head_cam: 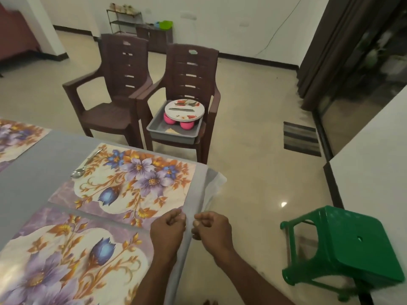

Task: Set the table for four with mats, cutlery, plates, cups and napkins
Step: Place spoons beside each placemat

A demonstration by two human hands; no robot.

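Note:
Three floral mats lie on the grey table (pixel 39 164): a near one (pixel 66 260), a middle one (pixel 132 183) and one at the far left (pixel 17 137). A spoon (pixel 86 165) lies on the middle mat's left corner. My left hand (pixel 168 226) and my right hand (pixel 212 226) hover side by side at the table's right edge, fingers loosely curled, holding nothing. On the right brown chair (pixel 191 69) a grey tray (pixel 174 134) holds pink cups (pixel 186 126). A stack of white plates (pixel 184 114) rests on the cups, with cutlery (pixel 181 110) on top.
A second brown chair (pixel 114 84) stands left of the first. A green plastic stool (pixel 343 245) stands on the floor to my right. A white wall corner (pixel 374 164) juts in at the right, and a striped doormat (pixel 301 138) lies by a glass door.

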